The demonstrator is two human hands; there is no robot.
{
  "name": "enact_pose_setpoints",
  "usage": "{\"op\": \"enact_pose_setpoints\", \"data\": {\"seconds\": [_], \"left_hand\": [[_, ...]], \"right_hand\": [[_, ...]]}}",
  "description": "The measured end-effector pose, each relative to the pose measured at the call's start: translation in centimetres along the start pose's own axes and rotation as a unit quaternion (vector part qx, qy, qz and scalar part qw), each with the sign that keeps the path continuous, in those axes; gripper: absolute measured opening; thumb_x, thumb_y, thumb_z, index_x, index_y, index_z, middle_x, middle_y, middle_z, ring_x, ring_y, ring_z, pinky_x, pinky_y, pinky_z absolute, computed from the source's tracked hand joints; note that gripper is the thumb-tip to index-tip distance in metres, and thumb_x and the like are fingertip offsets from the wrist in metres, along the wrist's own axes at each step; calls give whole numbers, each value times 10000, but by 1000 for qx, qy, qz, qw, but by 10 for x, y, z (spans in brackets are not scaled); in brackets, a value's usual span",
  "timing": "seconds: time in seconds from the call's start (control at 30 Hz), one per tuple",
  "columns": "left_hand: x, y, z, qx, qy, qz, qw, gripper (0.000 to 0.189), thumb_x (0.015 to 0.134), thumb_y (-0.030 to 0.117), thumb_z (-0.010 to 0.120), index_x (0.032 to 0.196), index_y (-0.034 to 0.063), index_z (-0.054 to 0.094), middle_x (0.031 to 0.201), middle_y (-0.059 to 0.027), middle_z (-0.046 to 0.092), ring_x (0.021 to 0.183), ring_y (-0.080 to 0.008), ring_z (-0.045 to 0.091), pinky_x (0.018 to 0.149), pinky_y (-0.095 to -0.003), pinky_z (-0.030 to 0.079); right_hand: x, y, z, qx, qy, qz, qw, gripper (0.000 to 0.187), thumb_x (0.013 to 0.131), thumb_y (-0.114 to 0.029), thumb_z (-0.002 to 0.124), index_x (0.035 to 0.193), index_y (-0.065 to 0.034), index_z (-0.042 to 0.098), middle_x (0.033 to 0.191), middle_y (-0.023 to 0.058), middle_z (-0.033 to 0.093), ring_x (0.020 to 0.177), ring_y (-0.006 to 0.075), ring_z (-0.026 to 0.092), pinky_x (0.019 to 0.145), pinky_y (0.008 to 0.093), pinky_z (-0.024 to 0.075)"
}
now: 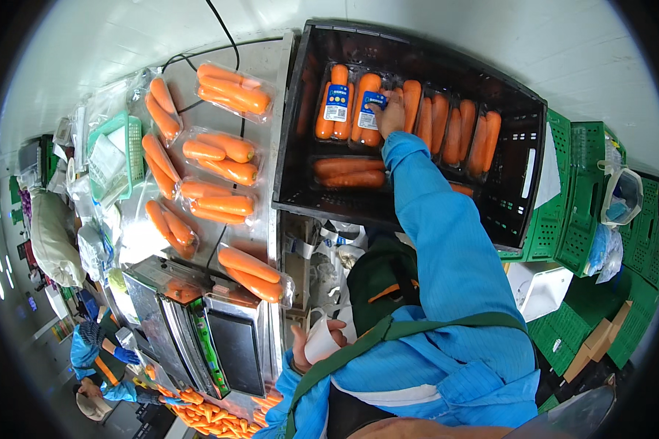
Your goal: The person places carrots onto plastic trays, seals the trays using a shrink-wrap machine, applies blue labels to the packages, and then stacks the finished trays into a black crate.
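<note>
In the head view, my right hand (391, 114) reaches into a black plastic crate (508, 197). Its fingers touch a blue and white label (370, 110) on a wrapped pack of carrots (369, 137); whether they pinch the label is unclear. Left of it, another carrot pack (324, 130) bears a similar label. More packs stand in the row to the right, such as this carrot pack (492, 137), with no label visible. A carrot pack (348, 173) lies crosswise below the row. Close to my body, my left hand (299, 345) holds a white roll (319, 341), apparently of labels.
Several wrapped carrot packs (219, 206) lie on a steel table (277, 230) to the left. A wrapping machine (233, 345) and loose carrots (214, 417) are nearer. A co-worker (96, 356) in blue handles carrots at lower left. Green crates (563, 186) stand at right.
</note>
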State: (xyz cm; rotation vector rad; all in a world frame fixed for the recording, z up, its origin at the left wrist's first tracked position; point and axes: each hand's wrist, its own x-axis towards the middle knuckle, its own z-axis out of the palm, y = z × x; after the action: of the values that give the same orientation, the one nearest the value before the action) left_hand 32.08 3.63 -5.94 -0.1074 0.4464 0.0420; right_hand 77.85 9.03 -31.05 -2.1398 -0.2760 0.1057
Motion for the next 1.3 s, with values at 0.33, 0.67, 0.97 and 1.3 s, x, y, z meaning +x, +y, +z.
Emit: {"op": "enact_pose_setpoints", "data": {"seconds": [0.33,0.67,0.97,1.3], "left_hand": [[-19,-10,12,414,192,-40,889,353,950,262,438,1178,1,507,1063,-63,582,964,-131,556,824,-248,434],[-62,-32,11,266,204,129,933,330,947,271,454,1080,-2,583,994,-45,614,898,-121,587,797,-246,471],[-105,-54,-53,442,191,234,845,422,902,393,516,987,3,651,928,-30,639,852,-100,565,786,-252,460],[-161,-67,-64,329,208,357,849,416,891,372,539,1001,-21,621,896,-46,629,777,-96,561,722,-224,465]], "right_hand": [[-36,9,-32,-324,-154,-247,900,475,802,-260,583,1191,1,505,1257,170,471,1143,340,445,966,443,341],[-211,-147,-110,-14,-314,-309,898,360,815,-255,612,1096,-40,547,999,186,591,927,369,549,794,432,438],[-181,-132,-82,-310,-316,-281,851,362,736,-299,675,994,-51,622,915,206,628,860,408,587,759,468,473],[-206,-157,-90,-343,-284,-265,855,546,765,-193,657,1207,53,451,1069,280,562,1003,414,539,890,412,425]]}}
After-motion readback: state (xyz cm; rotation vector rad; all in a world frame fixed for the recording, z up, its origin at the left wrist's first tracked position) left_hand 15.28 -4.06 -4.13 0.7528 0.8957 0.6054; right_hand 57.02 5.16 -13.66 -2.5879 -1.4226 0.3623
